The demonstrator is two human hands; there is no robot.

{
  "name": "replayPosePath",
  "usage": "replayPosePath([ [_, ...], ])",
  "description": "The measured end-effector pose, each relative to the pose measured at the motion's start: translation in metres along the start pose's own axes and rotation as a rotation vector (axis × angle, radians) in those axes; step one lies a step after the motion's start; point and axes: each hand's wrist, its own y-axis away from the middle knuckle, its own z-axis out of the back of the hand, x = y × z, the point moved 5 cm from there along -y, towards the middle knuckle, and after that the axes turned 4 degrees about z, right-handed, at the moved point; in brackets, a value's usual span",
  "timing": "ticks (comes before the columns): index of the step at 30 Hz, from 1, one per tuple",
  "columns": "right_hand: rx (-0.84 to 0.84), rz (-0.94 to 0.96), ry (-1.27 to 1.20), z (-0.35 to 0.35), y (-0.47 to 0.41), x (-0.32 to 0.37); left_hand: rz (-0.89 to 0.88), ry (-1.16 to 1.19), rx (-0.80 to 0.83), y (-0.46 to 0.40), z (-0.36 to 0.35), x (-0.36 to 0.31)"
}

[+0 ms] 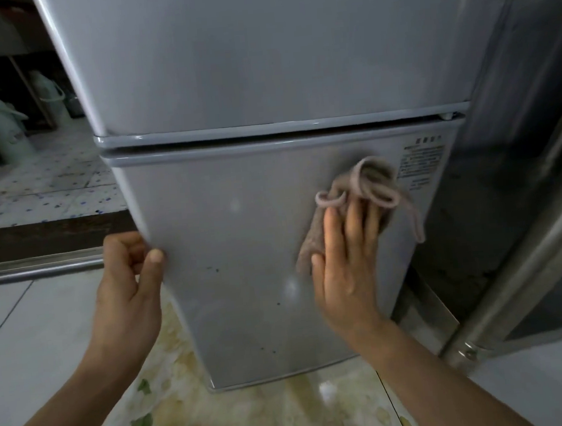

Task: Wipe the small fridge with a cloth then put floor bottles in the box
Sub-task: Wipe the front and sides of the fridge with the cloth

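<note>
The fridge (240, 233) door is smooth, faintly glossy grey; against it lies a soft, nubby cloth (365, 185); beside it stands brushed steel (523, 276).

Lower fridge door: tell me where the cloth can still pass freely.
Free: the middle of the lower door, between the left hand and right hand. Crowded: right side, under the cloth, beside the printed label.
</note>
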Motion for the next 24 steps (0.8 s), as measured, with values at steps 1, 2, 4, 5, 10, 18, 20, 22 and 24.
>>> replayPosePath([
  [1, 0.075, 0.063, 0.039, -0.008, 0.017, 0.006, 0.008, 0.008, -0.002, 0.0, 0.0, -0.001],
  [2, 0.147, 0.142, 0.079, -0.013, 0.03, 0.01, 0.016, 0.016, 0.002, 0.001, 0.0, -0.002],
  [4, 0.256, 0.295, 0.141, -0.017, 0.044, 0.014, 0.031, 0.025, 0.013, 0.002, 0.002, -0.003],
  [5, 0.283, 0.349, 0.158, -0.014, 0.043, 0.014, 0.036, 0.025, 0.015, 0.002, 0.003, -0.003],
  [10, 0.225, 0.512, 0.197, 0.016, -0.024, 0.004, 0.063, 0.027, 0.047, 0.001, 0.005, -0.002],
  [18, 0.034, 0.411, 0.131, -0.013, -0.044, 0.063, 0.081, 0.055, 0.091, -0.003, 0.009, -0.002],
  [20, 0.182, 0.57, 0.229, -0.029, -0.009, 0.076, 0.087, 0.076, 0.093, -0.003, 0.01, -0.003],
  [22, 0.353, 0.708, 0.285, -0.039, 0.019, 0.084, 0.106, 0.097, 0.086, -0.004, 0.011, -0.004],
  [24, 0.431, 0.776, 0.31, -0.037, 0.023, 0.085, 0.141, 0.136, 0.092, -0.004, 0.015, -0.004],
])
